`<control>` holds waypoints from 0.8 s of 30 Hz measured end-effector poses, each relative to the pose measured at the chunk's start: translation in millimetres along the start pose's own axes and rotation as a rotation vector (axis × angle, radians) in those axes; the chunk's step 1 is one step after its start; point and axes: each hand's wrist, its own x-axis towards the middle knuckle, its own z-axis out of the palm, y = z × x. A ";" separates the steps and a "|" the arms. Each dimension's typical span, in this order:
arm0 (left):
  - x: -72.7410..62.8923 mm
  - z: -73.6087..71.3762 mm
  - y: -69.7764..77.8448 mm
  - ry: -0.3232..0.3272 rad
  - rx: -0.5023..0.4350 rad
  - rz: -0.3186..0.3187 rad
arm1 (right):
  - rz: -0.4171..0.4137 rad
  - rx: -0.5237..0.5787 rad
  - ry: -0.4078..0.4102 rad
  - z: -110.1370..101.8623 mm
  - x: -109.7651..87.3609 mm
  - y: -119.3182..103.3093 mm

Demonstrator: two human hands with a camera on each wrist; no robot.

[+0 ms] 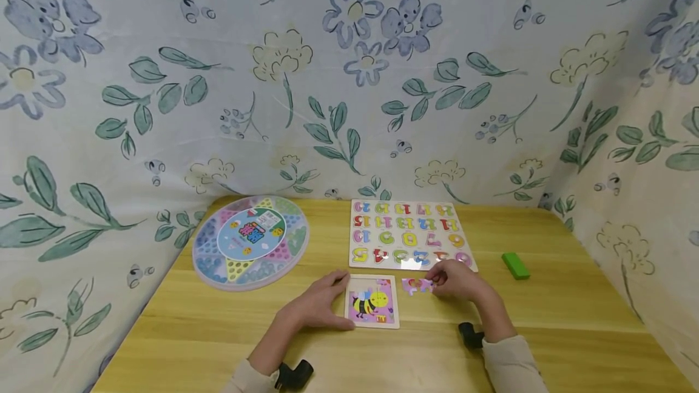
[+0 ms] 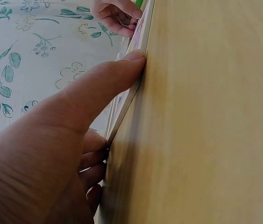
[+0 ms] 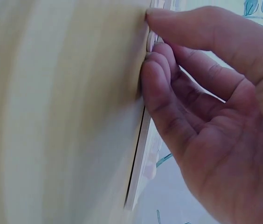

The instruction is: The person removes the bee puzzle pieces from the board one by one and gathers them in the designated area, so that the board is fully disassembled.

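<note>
A small square bee jigsaw puzzle (image 1: 377, 307) in a pale wooden frame lies on the table, bare wood showing at its upper left. My left hand (image 1: 319, 303) holds it along the left side, thumb at the near corner and fingers by the far one. In the left wrist view, the thumb (image 2: 108, 84) reaches over the frame's edge. Just right of the frame is a pink jigsaw piece (image 1: 412, 285) with a red and brown picture. My right hand (image 1: 459, 281) pinches its right end. From the right wrist, the curled fingers (image 3: 157, 84) are low over the tabletop.
Behind both hands lies a number puzzle board (image 1: 406, 232), its near edge close to the right fingers. A round star-patterned game board (image 1: 292, 247) is at the back left. A green block (image 1: 516, 265) sits to the right. Floral cloth (image 1: 349, 108) hangs behind the wooden table (image 1: 218, 332).
</note>
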 end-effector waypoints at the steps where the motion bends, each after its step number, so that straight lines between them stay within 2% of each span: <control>1: -0.2 0.1 0.3 0.001 -0.001 0.001 | 0.002 -0.004 0.003 0.6 0.1 -0.4; 19: -0.6 0.0 0.4 -0.009 0.004 -0.013 | 0.012 -0.012 0.013 0.4 0.0 -4.3; 24: -0.9 -1.0 1.6 -0.017 -0.011 -0.020 | 0.044 -0.012 0.019 0.1 -0.5 -6.7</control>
